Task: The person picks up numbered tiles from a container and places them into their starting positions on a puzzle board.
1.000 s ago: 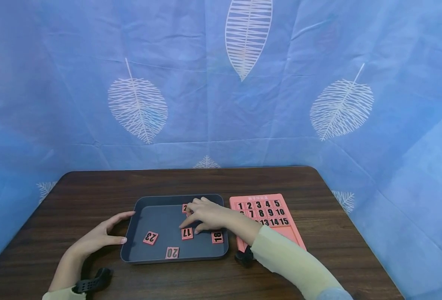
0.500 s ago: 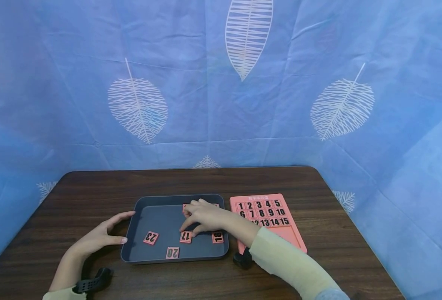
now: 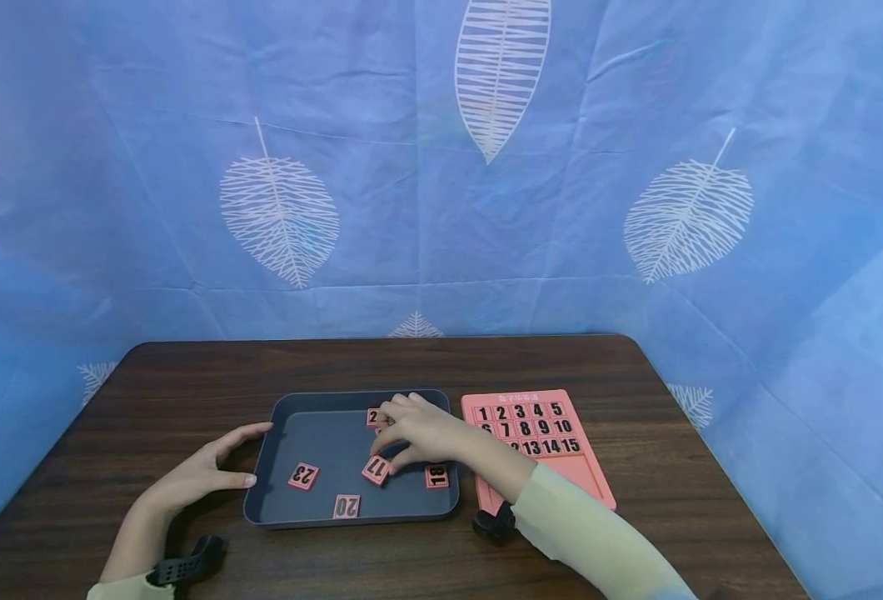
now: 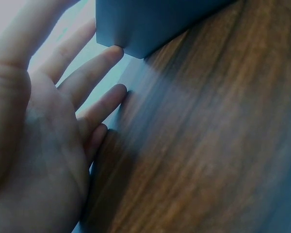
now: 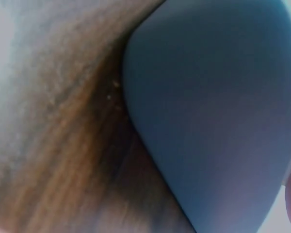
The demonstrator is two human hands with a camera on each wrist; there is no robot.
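Pink tile 20 (image 3: 347, 507): by the near wall of the dark tray (image 3: 321, 437), whose long axis runs left to right. Tile 18 (image 3: 436, 476): near the right wall. Left hand (image 3: 190, 477): thumb and fingers spread wide, fingertips at the tray's left wall. Tile 17 (image 3: 376, 470): inside the tray, nearly square, long axis indistinct, edges aslant to the walls. Right hand (image 3: 421, 432): thumb and forefinger narrowed, pinching tile 17. Numbered board (image 3: 576, 475): right of the tray.
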